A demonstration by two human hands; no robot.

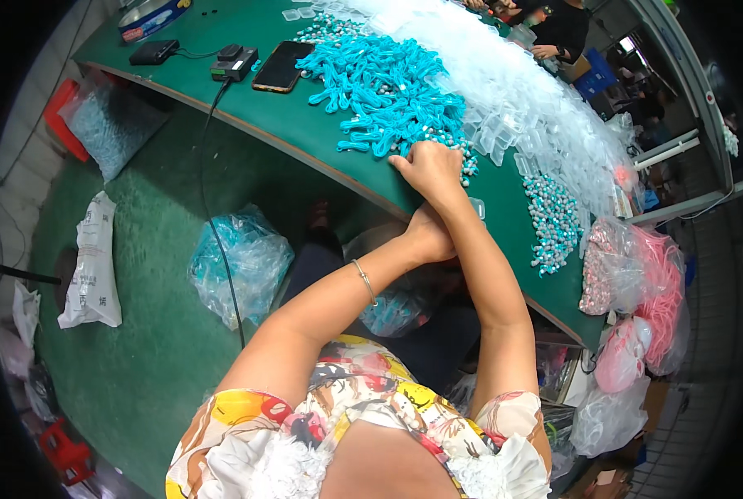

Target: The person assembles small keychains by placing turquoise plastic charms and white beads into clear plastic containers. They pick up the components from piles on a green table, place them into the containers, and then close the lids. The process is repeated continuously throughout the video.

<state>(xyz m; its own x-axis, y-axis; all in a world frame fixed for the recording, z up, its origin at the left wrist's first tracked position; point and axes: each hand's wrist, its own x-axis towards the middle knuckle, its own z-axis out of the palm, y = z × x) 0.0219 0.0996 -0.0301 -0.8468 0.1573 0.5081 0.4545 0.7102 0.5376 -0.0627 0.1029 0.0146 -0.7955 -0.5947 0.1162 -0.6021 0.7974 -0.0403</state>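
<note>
My right hand (431,169) reaches over the table's front part, at the near end of a pile of turquoise cord loops (388,91). Its fingers curl down beside small grey-and-turquoise beads (469,166), and its thumb sticks out to the left. What is under the fingers is hidden. My left hand (429,235) is at the table edge, crossed under my right forearm, which covers its fingers. Just past that forearm, near the left hand, shows a small clear plastic box (478,208). Whether the left hand touches it is hidden.
Clear plastic boxes (504,91) heap along the far side. More beads (552,220) lie at right, before bags of pink cords (658,287). A phone (282,66) and a cabled black device (234,62) sit at left. A bag of turquoise stuff (240,262) stands on the floor.
</note>
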